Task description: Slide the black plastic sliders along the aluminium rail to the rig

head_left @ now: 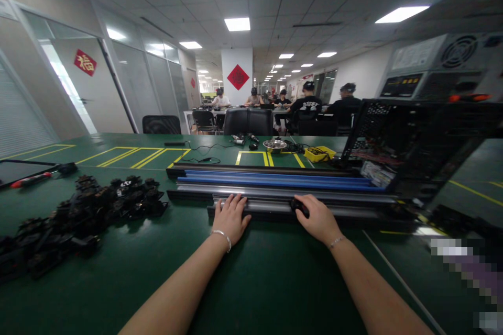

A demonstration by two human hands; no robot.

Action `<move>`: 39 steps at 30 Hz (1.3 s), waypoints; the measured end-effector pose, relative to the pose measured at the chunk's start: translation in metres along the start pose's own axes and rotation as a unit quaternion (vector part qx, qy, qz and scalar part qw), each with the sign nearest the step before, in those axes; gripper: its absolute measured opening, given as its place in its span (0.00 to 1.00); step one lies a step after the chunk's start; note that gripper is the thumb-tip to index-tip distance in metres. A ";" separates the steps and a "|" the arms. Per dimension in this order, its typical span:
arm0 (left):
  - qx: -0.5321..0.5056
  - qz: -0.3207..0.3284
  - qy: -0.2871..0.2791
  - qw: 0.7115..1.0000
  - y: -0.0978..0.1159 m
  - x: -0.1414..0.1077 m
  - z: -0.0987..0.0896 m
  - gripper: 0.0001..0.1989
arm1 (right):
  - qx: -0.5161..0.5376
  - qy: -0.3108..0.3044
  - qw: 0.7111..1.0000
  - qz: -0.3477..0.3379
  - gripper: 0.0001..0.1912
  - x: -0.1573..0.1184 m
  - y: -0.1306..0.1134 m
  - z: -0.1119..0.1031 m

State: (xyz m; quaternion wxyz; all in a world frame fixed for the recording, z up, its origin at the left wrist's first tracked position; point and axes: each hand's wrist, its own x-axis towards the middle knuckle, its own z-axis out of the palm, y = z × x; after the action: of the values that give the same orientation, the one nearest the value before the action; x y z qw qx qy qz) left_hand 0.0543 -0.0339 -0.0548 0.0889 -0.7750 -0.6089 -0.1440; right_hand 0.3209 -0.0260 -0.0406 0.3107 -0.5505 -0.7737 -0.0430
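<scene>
My left hand (pixel 231 220) lies flat with spread fingers on the left part of the nearest long metal rail (pixel 267 208). Farther right, my right hand (pixel 316 217) is curled round a small black part (pixel 301 208) at the same rail. Just behind lie more long rails side by side, one of them blue (pixel 275 179) and one black (pixel 255 168) at the back. The underside of the black part is hidden by my right fingers.
Many black parts (pixel 86 214) are heaped at the left, near a red-handled tool (pixel 31 180). An open computer case (pixel 416 141) stands at the right. Behind the rails are a metal bowl (pixel 274 145), a yellow tray (pixel 319 154) and cables. Several people sit at far tables.
</scene>
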 end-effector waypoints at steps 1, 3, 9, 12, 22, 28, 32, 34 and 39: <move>0.001 0.000 0.001 1.000 0.000 0.000 0.000 0.26 | 0.000 0.000 1.000 0.000 0.19 0.000 0.000 0.000; -0.001 0.000 0.003 1.000 0.000 0.000 0.000 0.26 | 0.001 -0.001 1.000 0.001 0.19 0.000 -0.001 0.000; -0.012 0.000 0.013 1.000 -0.001 0.000 0.002 0.25 | 0.008 -0.013 1.000 0.009 0.21 -0.001 -0.004 0.001; -0.014 0.003 0.016 1.000 -0.001 0.000 0.003 0.25 | 0.011 -0.016 1.000 0.004 0.21 -0.001 -0.006 0.001; -0.005 0.002 0.013 1.000 -0.001 0.000 0.002 0.25 | 0.010 -0.025 1.000 -0.003 0.22 0.000 -0.008 0.001; -0.003 0.001 0.004 1.000 -0.001 0.001 0.002 0.25 | 0.010 -0.042 0.999 -0.001 0.24 0.000 -0.008 0.003; -0.007 0.000 0.008 1.000 -0.001 0.001 0.003 0.25 | 0.020 -0.057 0.998 0.005 0.25 0.001 -0.011 0.002; -0.007 0.001 0.009 1.000 -0.001 0.001 0.003 0.25 | 0.029 -0.062 0.998 0.005 0.25 0.001 -0.013 0.001; -0.010 0.003 0.010 1.000 -0.002 0.001 0.003 0.25 | 0.048 -0.065 0.997 0.010 0.25 0.001 -0.017 -0.001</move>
State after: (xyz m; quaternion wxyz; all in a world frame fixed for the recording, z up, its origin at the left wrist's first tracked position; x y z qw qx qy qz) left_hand 0.0535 -0.0315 -0.0576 0.0872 -0.7761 -0.6043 -0.1578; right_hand 0.3063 -0.0319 -0.0345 0.2866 -0.5440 -0.7879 0.0332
